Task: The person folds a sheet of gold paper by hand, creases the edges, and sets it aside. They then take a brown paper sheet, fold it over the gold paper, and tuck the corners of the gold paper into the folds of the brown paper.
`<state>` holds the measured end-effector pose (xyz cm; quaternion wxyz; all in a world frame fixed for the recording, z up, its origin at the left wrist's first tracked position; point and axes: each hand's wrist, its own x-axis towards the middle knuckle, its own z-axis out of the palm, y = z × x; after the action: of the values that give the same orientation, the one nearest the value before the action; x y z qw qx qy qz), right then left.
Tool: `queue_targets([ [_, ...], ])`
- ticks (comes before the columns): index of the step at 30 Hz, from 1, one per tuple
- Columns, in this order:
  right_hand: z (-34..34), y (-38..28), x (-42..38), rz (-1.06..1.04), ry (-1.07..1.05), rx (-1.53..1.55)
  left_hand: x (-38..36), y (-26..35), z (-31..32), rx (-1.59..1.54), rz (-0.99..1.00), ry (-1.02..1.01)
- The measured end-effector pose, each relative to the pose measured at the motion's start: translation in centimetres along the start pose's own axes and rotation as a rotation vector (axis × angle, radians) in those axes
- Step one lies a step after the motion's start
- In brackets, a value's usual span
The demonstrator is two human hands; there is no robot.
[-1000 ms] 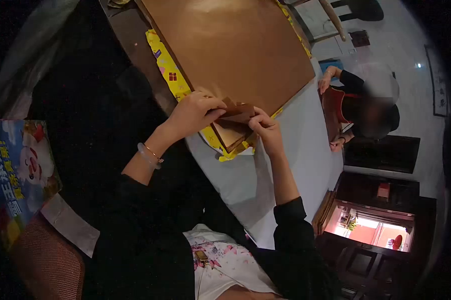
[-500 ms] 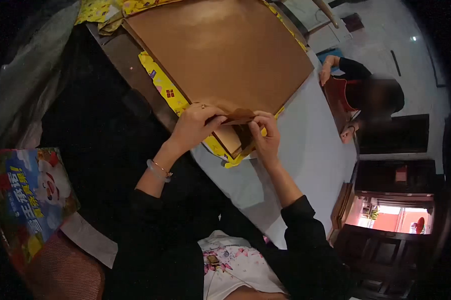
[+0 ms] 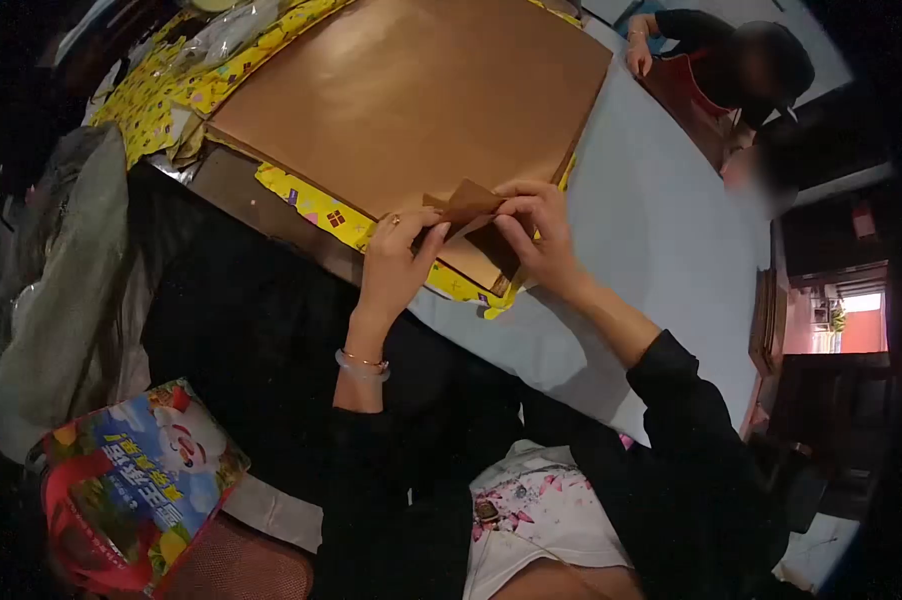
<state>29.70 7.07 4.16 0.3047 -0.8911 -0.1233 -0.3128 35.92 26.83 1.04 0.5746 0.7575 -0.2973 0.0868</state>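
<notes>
A large brown paper sheet (image 3: pixel 451 100) lies on top of a stack on the table, its near corner lifted and bent upward. My left hand (image 3: pixel 399 260) pinches the lifted edge between thumb and fingers. Close by on the right, my right hand (image 3: pixel 543 238) grips the same raised corner. Between them the folded brown flap (image 3: pixel 468 203) stands up. Beneath it a lighter brown layer (image 3: pixel 471 262) shows at the stack's corner. Yellow patterned wrapping paper (image 3: pixel 316 208) sticks out under the stack. My fingertips partly hide the fold.
A pale table cover (image 3: pixel 661 190) extends to the right. Across it a person (image 3: pixel 696 75) handles a reddish-brown piece (image 3: pixel 683 92). A colourful printed bag (image 3: pixel 161 470) rests on a chair (image 3: pixel 246 560) at lower left. Grey plastic sheeting (image 3: pixel 71 290) hangs at the left.
My view has turned, so the table and bag appear shifted. Both hands keep their hold on the corner, and the brown flap now stands higher between them.
</notes>
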Motion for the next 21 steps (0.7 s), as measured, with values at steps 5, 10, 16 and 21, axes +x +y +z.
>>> queue_targets([
  [5,-0.5,-0.7,0.4,-0.163,-0.020,-0.139,0.0,-0.5,0.0,-0.002,0.037,-0.022],
  [10,-0.2,0.3,-0.3,-0.286,0.043,-0.248,0.1,-0.4,-0.1,0.024,0.014,-0.042],
  [16,-0.1,0.1,0.1,-0.254,0.015,-0.193,0.1,-0.5,-0.1,0.067,0.068,-0.037],
  [21,0.4,0.0,0.1,-0.008,0.038,-0.020,0.3,0.1,-0.6,-0.014,0.063,-0.054],
])
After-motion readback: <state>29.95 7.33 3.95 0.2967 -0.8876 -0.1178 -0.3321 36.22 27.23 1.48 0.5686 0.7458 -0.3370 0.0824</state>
